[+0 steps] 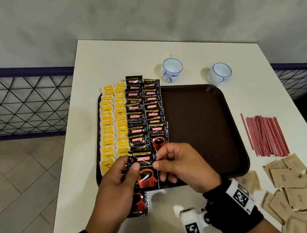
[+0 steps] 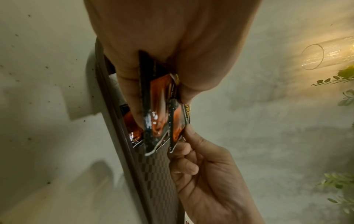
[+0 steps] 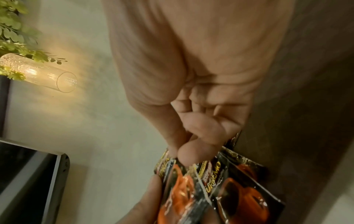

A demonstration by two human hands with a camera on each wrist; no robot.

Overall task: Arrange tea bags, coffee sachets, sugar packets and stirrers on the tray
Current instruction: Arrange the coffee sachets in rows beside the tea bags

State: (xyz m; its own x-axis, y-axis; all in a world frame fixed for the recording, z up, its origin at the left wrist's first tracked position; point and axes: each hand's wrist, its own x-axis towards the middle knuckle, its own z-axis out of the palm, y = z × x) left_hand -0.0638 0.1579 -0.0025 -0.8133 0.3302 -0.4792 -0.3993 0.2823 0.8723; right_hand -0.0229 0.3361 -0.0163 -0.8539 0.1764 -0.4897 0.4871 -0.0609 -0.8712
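Roughly half done. Tea bags [image 1: 111, 130] and coffee sachets [image 1: 143, 109] in rows along tray's [image 1: 199, 125] left side; right side bare. Left hand [image 1: 116, 181] gripping spare sachets [image 1: 143, 169] at tray's near edge, right hand [image 1: 184, 165] pinching top one. Stirrers [image 1: 265, 135], sugar packets [image 1: 299, 190] waiting at table's right edge.

Head view evenly and softly lit from above, sharp at centre, with wide-angle bending toward the edges. Wrist views dim, warm-tinted, noisy; close skin blurred. Glow from glass lamp [image 3: 38, 72] upon wall [image 2: 268, 121]; glare on sachet foil [image 2: 153, 118].
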